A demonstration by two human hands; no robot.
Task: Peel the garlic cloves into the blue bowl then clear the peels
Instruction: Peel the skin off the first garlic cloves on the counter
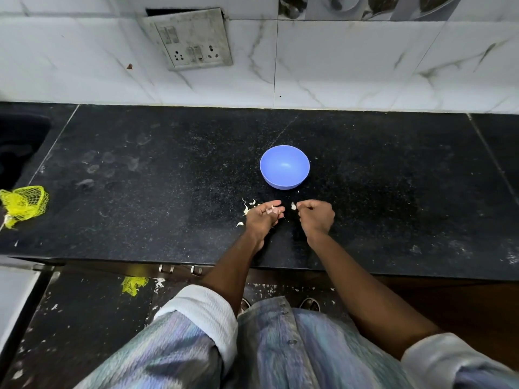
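Head camera view: a person is standing at a speckled black stone counter [140,192], the left hand [262,217] lying flat-fingered with papery garlic peels [273,211] on it, the right hand [316,216] curling shut beside a small pale garlic piece [293,206]. A round blue plastic bowl [284,167] is sitting just beyond both hands; a yellow mesh bag [24,204] is lying far left.

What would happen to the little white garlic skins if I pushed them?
The peels look thin, curled and papery, so they would probably slide or flutter away easily. They likely weigh almost nothing. The flakes lie scattered on the black counter, so a push may just spread them.
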